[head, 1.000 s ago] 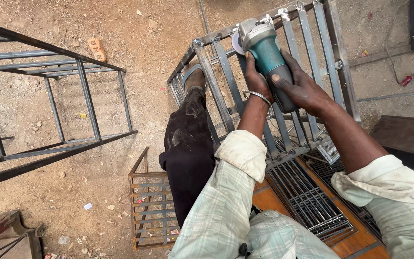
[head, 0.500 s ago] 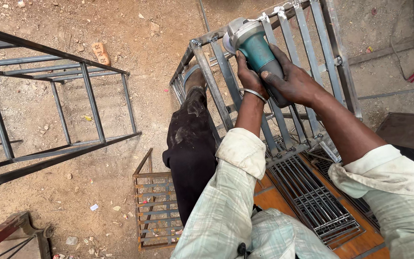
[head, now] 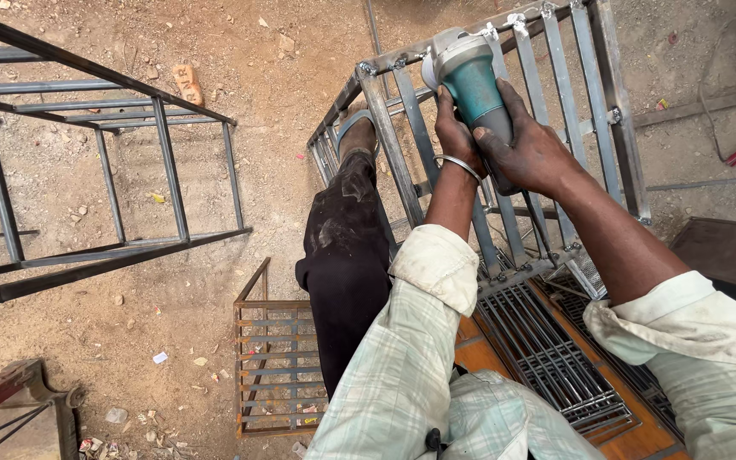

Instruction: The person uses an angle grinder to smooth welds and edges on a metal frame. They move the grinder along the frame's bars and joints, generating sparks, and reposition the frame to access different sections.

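Both my hands grip a teal and grey angle grinder point(head: 470, 81). My left hand point(head: 455, 135), with a metal bangle at the wrist, holds its left side. My right hand point(head: 528, 153) wraps the rear of its body. The grinder's head rests at the top bar of a grey steel grille frame point(head: 402, 149) with vertical bars, which stands tilted in front of me. My left leg in dark dusty trousers point(head: 347, 247) stretches forward, with the sandalled foot point(head: 356, 132) braced against the frame's left end.
A larger dark steel frame point(head: 104, 170) stands on the dirt at left. A small rusty grille point(head: 278, 366) lies by my leg. Fine steel grates point(head: 547, 349) rest on an orange surface lower right. A brick piece point(head: 187, 83) and a red cable point(head: 730, 153) lie on the ground.
The view has shifted slightly, so hands and grinder sit a little lower in the frame. Both hands keep the same grip at the frame's top bar.
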